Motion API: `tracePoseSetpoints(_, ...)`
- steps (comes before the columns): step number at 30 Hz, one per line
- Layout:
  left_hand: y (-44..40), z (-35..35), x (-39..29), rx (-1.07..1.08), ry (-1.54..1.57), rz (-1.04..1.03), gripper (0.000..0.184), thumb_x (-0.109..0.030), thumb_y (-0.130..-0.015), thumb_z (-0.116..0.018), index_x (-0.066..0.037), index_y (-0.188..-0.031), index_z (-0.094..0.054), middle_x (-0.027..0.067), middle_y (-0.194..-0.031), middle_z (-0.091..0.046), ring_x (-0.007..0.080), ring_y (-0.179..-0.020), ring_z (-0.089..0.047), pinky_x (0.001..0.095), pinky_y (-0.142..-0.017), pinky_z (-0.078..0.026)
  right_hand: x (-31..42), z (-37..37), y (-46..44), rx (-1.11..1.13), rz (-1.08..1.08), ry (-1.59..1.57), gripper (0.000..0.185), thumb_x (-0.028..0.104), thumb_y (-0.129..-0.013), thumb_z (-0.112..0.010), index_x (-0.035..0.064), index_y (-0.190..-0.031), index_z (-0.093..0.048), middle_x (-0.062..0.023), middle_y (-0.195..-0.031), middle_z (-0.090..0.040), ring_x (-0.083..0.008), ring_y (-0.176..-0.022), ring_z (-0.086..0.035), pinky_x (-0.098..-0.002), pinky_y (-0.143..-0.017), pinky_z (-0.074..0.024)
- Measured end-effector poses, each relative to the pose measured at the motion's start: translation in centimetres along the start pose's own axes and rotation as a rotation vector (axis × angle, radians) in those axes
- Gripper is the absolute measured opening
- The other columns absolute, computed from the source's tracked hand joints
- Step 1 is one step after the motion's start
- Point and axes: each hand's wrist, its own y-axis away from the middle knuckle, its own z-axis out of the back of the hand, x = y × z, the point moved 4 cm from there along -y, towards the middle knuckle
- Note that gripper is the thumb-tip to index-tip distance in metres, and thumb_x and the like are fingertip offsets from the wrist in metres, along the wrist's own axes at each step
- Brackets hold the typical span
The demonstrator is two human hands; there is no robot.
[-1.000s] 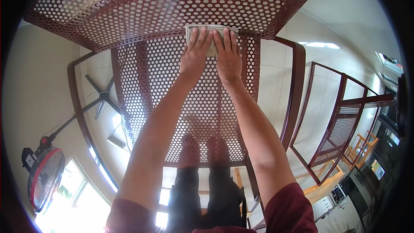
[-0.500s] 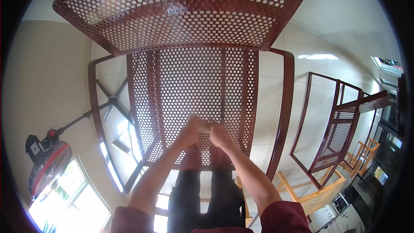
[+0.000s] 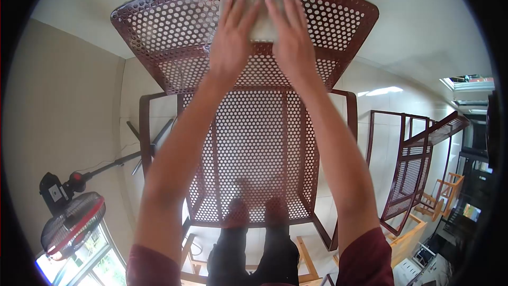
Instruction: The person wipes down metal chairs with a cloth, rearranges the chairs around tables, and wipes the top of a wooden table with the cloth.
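Note:
A folded light cloth (image 3: 261, 21) lies against the upper part of the perforated dark red backrest (image 3: 174, 26). My left hand (image 3: 232, 37) presses on the cloth's left side, its fingers spread and pointing up. On the right side of the cloth, my right hand (image 3: 291, 37) lies flat with its fingers apart. Both hands are slightly blurred. Below them is the perforated seat (image 3: 251, 148) of the same metal chair, with armrest frames on both sides.
At the lower left stands a fan (image 3: 74, 225) on a dark pole. Another dark red metal chair (image 3: 410, 172) is at the right. Wooden furniture (image 3: 405, 241) stands at the lower right. My legs (image 3: 254, 254) are below the seat's front edge.
Both hands came down together near the seat's front, then moved up to the backrest with the cloth and opened flat on it. The view has shifted, showing the backrest's top edge.

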Motion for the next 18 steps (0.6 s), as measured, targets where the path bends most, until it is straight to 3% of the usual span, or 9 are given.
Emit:
tracePoseSetpoints(3, -5.0, -2.3, 1.7, 0.207, -0.516, -0.033, 0.074, 0.006, -0.082, -0.052, -0.017, -0.151, -0.034, 0.0097, -0.159, -0.024, 0.0345, -0.146, -0.021, 0.0451, -0.118, -0.025, -1.3, -1.8, -4.7, 0.069, -0.012, 0.241, 0.062, -0.005, -0.085, -0.047, 0.0094, -0.145, -0.042, -0.0127, -0.155, -0.030, -0.0350, -0.145, -0.024, -0.0424, -0.116, -0.0289)
tracePoseSetpoints(7, -3.5, -4.3, 3.5, 0.130, -0.113, 0.086, 0.078, 0.010, -0.081, -0.050, -0.020, -0.152, -0.033, 0.0136, -0.159, -0.022, 0.0361, -0.146, -0.021, 0.0450, -0.116, -0.029, -1.2, -3.9, -4.1, 0.031, -0.064, 0.352, 0.064, -0.002, -0.086, -0.044, 0.0108, -0.147, -0.038, -0.0124, -0.156, -0.028, -0.0348, -0.146, -0.020, -0.0433, -0.119, -0.0223)
tracePoseSetpoints(10, -3.1, -5.4, 4.0, -0.025, -0.153, 0.005, 0.078, 0.011, -0.081, -0.049, -0.020, -0.151, -0.034, 0.0145, -0.158, -0.024, 0.0368, -0.145, -0.022, 0.0451, -0.116, -0.029, -1.8, -4.4, -3.7, -0.015, -0.062, 0.370, 0.062, -0.002, -0.086, -0.044, 0.0112, -0.147, -0.039, -0.0143, -0.156, -0.028, -0.0352, -0.145, -0.021, -0.0443, -0.119, -0.0230)
tracePoseSetpoints(18, -2.1, -6.8, 4.2, -0.136, -0.232, -0.048, 0.076, 0.012, -0.079, -0.048, -0.018, -0.148, -0.039, 0.0177, -0.156, -0.027, 0.0381, -0.144, -0.024, 0.0448, -0.116, -0.029, -2.7, -6.2, -2.3, -0.155, -0.007, 0.429, 0.064, -0.005, -0.086, -0.045, 0.0130, -0.147, -0.040, -0.0150, -0.155, -0.029, -0.0348, -0.145, -0.023, -0.0452, -0.119, -0.0222)
